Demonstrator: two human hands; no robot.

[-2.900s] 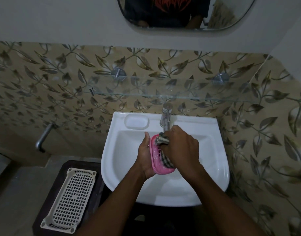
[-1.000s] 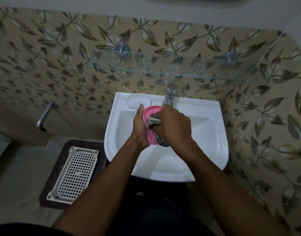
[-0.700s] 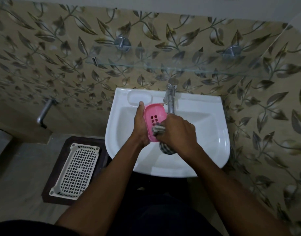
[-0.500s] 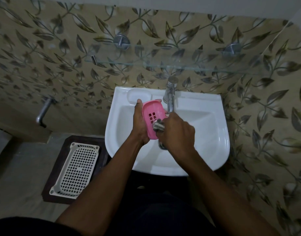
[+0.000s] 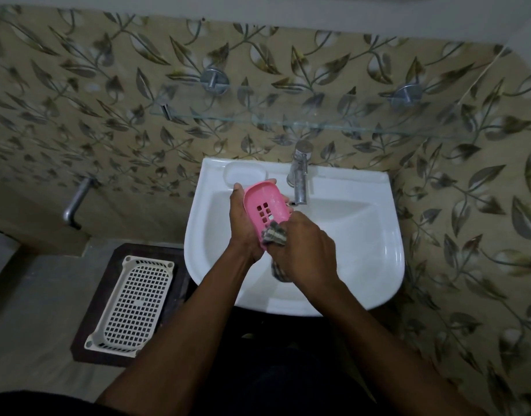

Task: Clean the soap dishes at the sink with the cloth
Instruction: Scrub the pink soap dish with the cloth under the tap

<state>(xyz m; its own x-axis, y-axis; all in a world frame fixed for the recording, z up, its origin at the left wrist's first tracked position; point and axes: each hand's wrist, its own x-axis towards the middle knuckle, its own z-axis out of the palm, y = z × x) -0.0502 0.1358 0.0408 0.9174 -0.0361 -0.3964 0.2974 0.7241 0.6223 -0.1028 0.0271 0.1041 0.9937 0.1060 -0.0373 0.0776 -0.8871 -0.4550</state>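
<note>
pressing cloth [image 5: 274,234], soap dish [image 5: 265,202] in left grip [image 5: 243,225]

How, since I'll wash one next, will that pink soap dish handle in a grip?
Probably stiff: the pink soap dish holds its oval shape in the left hand, while the cloth under the right hand crumples. Likely light, being thin and slotted. Smooth plastic may slip.

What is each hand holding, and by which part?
The left hand grips the soap dish across its back, thumb on one long edge, fingertips on the other. The right hand grips the bunched cloth.
</note>
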